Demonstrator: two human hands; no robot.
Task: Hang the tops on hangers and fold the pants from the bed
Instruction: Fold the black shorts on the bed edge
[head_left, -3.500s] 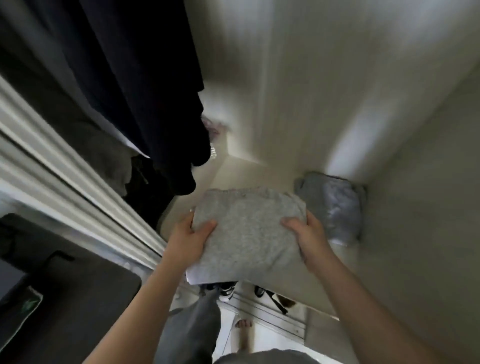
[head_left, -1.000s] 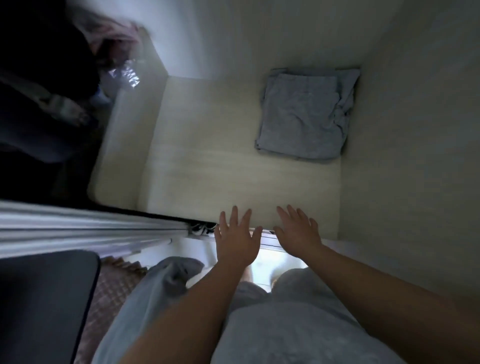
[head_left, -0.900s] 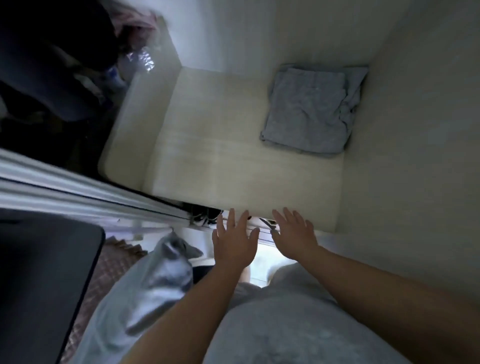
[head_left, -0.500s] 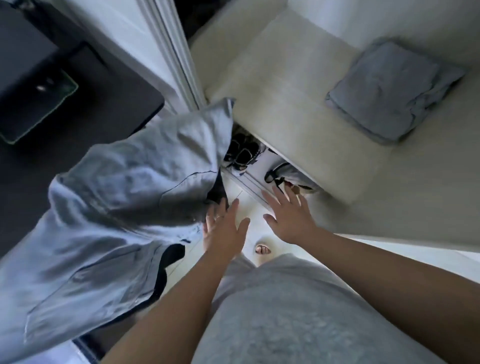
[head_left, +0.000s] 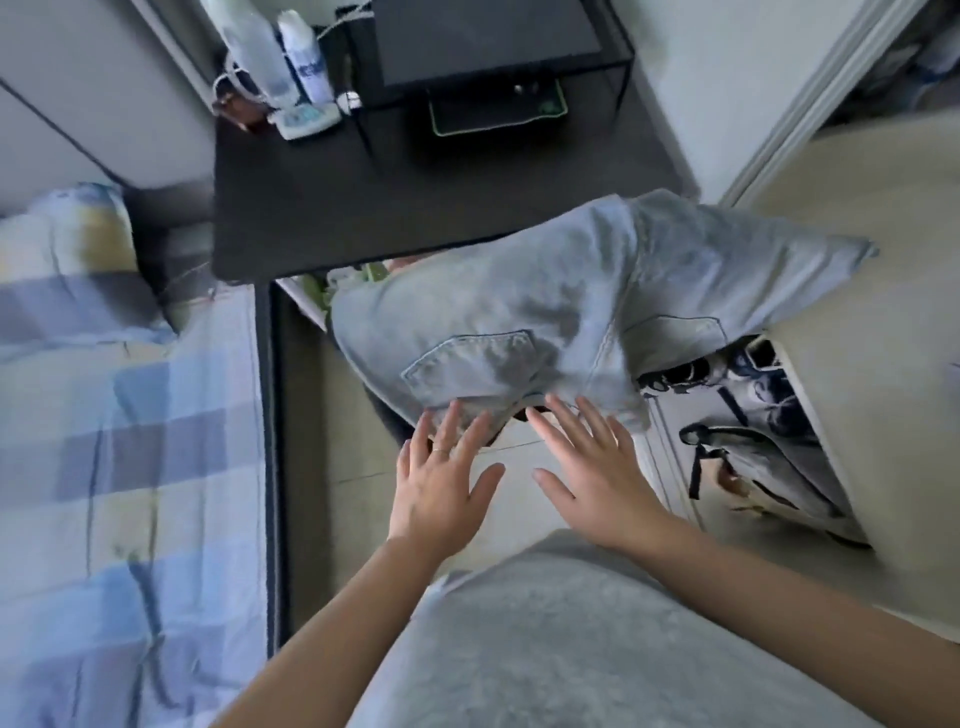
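Hanging in soft, wrinkly folds between the flat black desk (head_left: 415, 208) and the pale wooden shelf (head_left: 883, 312), the light blue jeans (head_left: 545, 306) show a stitched pocket. The left hand (head_left: 441, 488) and right hand (head_left: 597, 483) hold nothing, fingers spread wide, tips at the jeans' bottom edge. A thin floor strip (head_left: 358, 467) runs beside the checked bed (head_left: 130, 467).

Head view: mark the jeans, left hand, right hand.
jeans (head_left: 519, 301), head view, seat panel above the stitched pocket.
left hand (head_left: 439, 488), head view, back of the hand.
right hand (head_left: 597, 483), head view, back of the hand.
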